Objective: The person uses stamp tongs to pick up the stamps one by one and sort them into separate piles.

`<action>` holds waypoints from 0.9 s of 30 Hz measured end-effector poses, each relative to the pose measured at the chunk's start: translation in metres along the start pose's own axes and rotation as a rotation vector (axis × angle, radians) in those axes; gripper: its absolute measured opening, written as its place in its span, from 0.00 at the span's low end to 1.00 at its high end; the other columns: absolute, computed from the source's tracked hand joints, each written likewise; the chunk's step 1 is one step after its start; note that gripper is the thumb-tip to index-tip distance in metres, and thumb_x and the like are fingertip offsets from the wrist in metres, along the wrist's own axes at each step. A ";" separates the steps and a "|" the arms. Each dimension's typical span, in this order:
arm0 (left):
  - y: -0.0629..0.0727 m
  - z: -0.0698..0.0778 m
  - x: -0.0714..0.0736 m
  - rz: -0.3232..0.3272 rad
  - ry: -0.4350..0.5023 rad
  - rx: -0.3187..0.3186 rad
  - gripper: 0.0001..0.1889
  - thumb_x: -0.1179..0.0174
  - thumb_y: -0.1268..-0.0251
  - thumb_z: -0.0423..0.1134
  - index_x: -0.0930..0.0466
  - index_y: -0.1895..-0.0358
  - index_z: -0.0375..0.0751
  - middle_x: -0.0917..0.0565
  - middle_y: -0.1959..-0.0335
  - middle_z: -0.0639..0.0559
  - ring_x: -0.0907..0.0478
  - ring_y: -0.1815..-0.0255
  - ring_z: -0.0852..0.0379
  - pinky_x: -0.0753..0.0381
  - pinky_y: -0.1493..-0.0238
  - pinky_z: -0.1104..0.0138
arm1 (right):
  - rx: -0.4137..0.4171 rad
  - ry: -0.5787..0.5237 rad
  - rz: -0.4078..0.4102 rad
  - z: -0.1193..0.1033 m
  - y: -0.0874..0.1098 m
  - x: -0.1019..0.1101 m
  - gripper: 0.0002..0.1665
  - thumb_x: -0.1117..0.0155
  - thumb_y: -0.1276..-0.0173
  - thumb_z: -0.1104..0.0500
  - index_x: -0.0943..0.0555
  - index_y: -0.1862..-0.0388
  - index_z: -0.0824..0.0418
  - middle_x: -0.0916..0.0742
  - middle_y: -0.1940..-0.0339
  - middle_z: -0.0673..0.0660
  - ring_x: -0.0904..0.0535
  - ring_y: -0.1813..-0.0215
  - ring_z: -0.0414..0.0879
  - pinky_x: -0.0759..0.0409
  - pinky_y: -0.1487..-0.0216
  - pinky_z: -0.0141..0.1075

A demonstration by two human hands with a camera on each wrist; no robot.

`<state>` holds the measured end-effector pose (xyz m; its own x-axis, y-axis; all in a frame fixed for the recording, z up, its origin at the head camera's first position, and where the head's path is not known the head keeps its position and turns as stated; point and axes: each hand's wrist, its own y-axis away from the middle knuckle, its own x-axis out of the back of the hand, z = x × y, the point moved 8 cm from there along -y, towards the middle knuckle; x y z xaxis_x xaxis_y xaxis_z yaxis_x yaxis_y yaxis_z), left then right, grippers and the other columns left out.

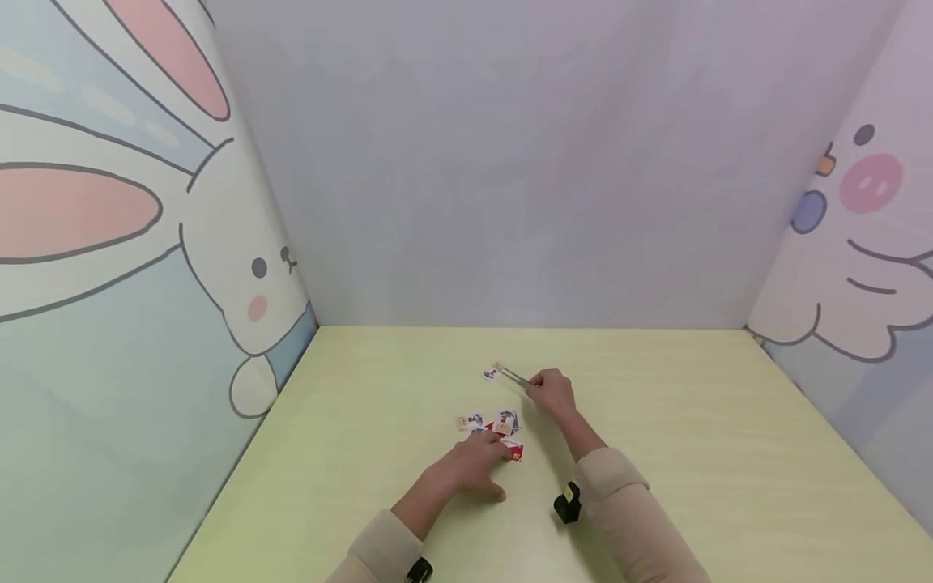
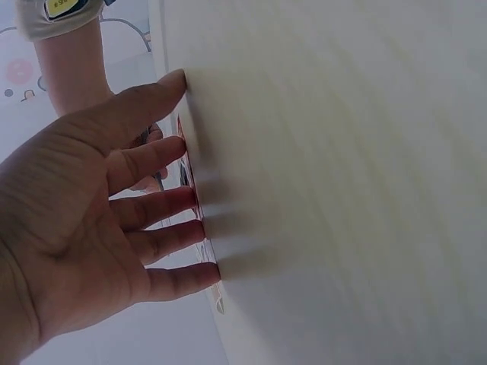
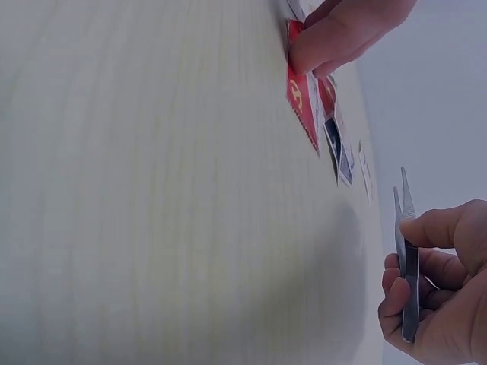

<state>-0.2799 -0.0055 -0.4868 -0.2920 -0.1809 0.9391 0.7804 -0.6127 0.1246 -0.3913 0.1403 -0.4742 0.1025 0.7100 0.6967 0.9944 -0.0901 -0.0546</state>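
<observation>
My right hand (image 1: pixel 552 393) pinches a pair of metal tweezers (image 1: pixel 517 378) between thumb and fingers. The tweezer tips reach a small stamp (image 1: pixel 490 375) lying apart at the back; whether they grip it I cannot tell. Nearer to me is a loose group of stamps, including a red one with a yellow emblem (image 3: pixel 303 106) and a pale one (image 1: pixel 470 421). My left hand (image 1: pixel 475 467) reaches over this group, fingers extended and spread. In the left wrist view its fingertips (image 2: pixel 205 272) touch down at the stamps, partly hiding them.
A pale yellow table (image 1: pixel 729 453) carries everything. Behind it hangs a grey backdrop (image 1: pixel 510 162), with cartoon-printed panels (image 1: pixel 219 243) at both sides. A black device with a yellow label (image 1: pixel 568 502) sits beside the right sleeve.
</observation>
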 end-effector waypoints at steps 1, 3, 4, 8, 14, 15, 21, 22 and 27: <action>0.000 0.000 -0.001 -0.002 0.004 0.004 0.25 0.28 0.55 0.51 0.20 0.49 0.51 0.26 0.46 0.54 0.32 0.45 0.55 0.27 0.49 0.59 | 0.010 0.003 -0.002 0.001 0.002 0.001 0.07 0.36 0.43 0.63 0.17 0.70 0.68 0.19 0.78 0.54 0.27 0.76 0.46 0.31 0.77 0.34; -0.001 0.002 -0.003 -0.006 0.006 0.002 0.25 0.28 0.55 0.51 0.20 0.50 0.51 0.26 0.47 0.55 0.31 0.45 0.55 0.27 0.49 0.59 | 0.022 0.013 -0.001 0.002 0.006 0.002 0.07 0.36 0.44 0.63 0.17 0.70 0.68 0.19 0.78 0.54 0.28 0.76 0.46 0.31 0.77 0.34; -0.001 0.003 -0.005 -0.009 0.007 -0.001 0.25 0.28 0.55 0.51 0.20 0.50 0.51 0.26 0.47 0.55 0.31 0.45 0.55 0.27 0.49 0.59 | 0.025 0.019 -0.002 0.004 0.009 0.003 0.06 0.35 0.44 0.64 0.17 0.70 0.68 0.19 0.78 0.53 0.28 0.76 0.46 0.31 0.77 0.34; -0.002 0.006 -0.010 -0.017 0.004 -0.005 0.25 0.28 0.55 0.51 0.20 0.50 0.51 0.26 0.48 0.55 0.31 0.46 0.56 0.27 0.49 0.60 | 0.062 0.045 -0.009 0.006 0.016 0.005 0.05 0.35 0.45 0.65 0.17 0.71 0.67 0.20 0.79 0.52 0.29 0.76 0.44 0.32 0.77 0.34; -0.002 0.006 -0.010 -0.018 0.005 0.005 0.25 0.27 0.57 0.51 0.19 0.51 0.52 0.26 0.49 0.56 0.31 0.47 0.56 0.26 0.50 0.61 | 0.092 0.061 -0.022 0.005 0.025 0.010 0.05 0.35 0.46 0.65 0.17 0.71 0.67 0.20 0.79 0.52 0.29 0.76 0.45 0.32 0.76 0.34; -0.002 0.006 -0.009 -0.019 0.002 0.002 0.26 0.27 0.57 0.51 0.20 0.51 0.51 0.26 0.49 0.56 0.31 0.48 0.57 0.26 0.51 0.61 | 0.093 0.063 -0.019 0.005 0.026 0.011 0.04 0.35 0.46 0.65 0.17 0.71 0.67 0.20 0.79 0.52 0.29 0.77 0.45 0.32 0.76 0.35; -0.003 0.005 -0.002 -0.012 -0.017 0.013 0.26 0.28 0.56 0.52 0.20 0.50 0.51 0.26 0.48 0.56 0.31 0.47 0.56 0.26 0.50 0.61 | 0.135 0.034 -0.006 -0.001 0.028 0.014 0.04 0.34 0.46 0.66 0.17 0.71 0.66 0.20 0.78 0.52 0.29 0.76 0.45 0.31 0.76 0.35; -0.002 0.004 -0.001 -0.010 -0.015 0.018 0.26 0.28 0.56 0.51 0.20 0.50 0.51 0.26 0.48 0.55 0.31 0.47 0.56 0.26 0.50 0.60 | 0.138 0.024 -0.007 -0.002 0.028 0.014 0.04 0.34 0.46 0.66 0.17 0.71 0.66 0.20 0.78 0.52 0.29 0.76 0.45 0.31 0.75 0.35; 0.000 0.000 -0.002 -0.015 -0.009 0.027 0.26 0.28 0.56 0.51 0.20 0.50 0.51 0.26 0.47 0.55 0.32 0.46 0.55 0.27 0.49 0.59 | 0.111 -0.015 -0.021 -0.005 0.033 0.010 0.04 0.34 0.45 0.66 0.17 0.71 0.66 0.20 0.78 0.52 0.29 0.75 0.45 0.32 0.75 0.35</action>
<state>-0.2795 -0.0047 -0.4883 -0.2990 -0.1650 0.9399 0.7905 -0.5945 0.1471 -0.3571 0.1414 -0.4653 0.0813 0.7211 0.6880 0.9928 0.0020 -0.1194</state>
